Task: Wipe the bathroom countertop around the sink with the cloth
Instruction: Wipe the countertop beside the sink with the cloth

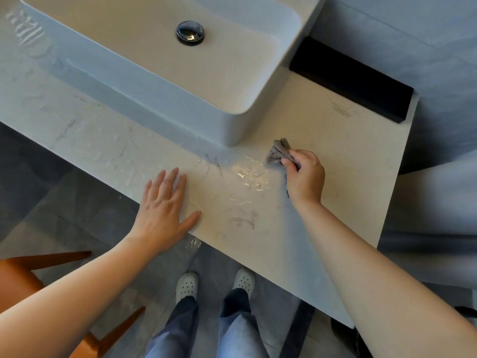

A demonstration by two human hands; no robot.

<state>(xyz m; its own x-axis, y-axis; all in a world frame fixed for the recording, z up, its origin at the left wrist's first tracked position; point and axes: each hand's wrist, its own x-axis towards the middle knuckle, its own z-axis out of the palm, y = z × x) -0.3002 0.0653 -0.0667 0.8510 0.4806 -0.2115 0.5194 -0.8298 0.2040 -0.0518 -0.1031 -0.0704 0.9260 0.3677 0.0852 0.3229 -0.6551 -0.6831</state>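
A pale marble countertop [335, 156] runs across the view with a white rectangular vessel sink [160, 73] standing on it. My right hand [304, 177] grips a crumpled grey cloth [278, 151] and holds it on the counter just right of the sink's near corner. My left hand [165, 202] lies flat on the counter's front edge, fingers straight and spread. Thin streaks and beads of water [245, 177] glisten on the surface between the two hands and further left.
A round chrome drain plug [190, 32] sits in the basin. A black rectangular recess [353, 78] lies at the back right of the counter. An orange wooden chair [38, 280] stands on the grey floor at the lower left, beside my white shoes [187, 285].
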